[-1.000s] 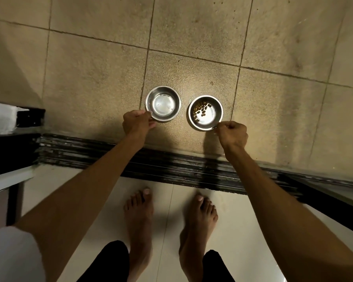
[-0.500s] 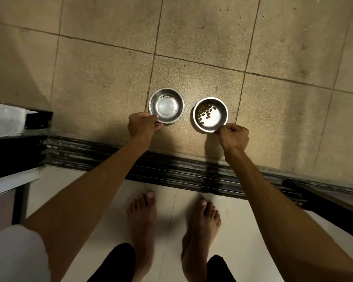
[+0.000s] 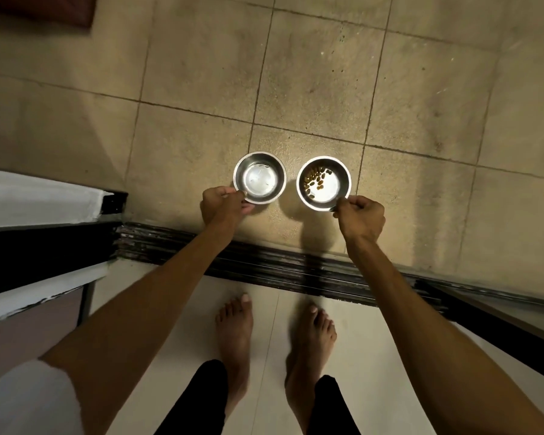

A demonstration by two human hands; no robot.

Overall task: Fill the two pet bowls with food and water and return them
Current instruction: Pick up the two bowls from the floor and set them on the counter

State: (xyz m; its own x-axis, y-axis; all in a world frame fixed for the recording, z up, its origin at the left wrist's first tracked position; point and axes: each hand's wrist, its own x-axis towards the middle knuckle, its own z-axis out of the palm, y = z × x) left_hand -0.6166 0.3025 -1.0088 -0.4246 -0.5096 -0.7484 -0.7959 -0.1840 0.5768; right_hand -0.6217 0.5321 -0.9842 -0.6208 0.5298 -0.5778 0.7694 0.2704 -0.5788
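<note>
Beige floor tiles (image 3: 327, 73) fill the upper frame, and both steel bowls sit mid-frame! Left hand (image 3: 222, 207) pinches the rim of the water bowl (image 3: 260, 177); right hand (image 3: 361, 215) pinches the rim of the kibble bowl (image 3: 323, 183) just beside it. Bare feet (image 3: 234, 334) stand behind the dark door track (image 3: 280, 265).

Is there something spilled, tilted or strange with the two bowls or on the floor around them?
Nothing stands out. The left hand pinches the rim of the water bowl; the right hand pinches the rim of the food bowl. No kibble or wet patch shows on the tiled floor.
</note>
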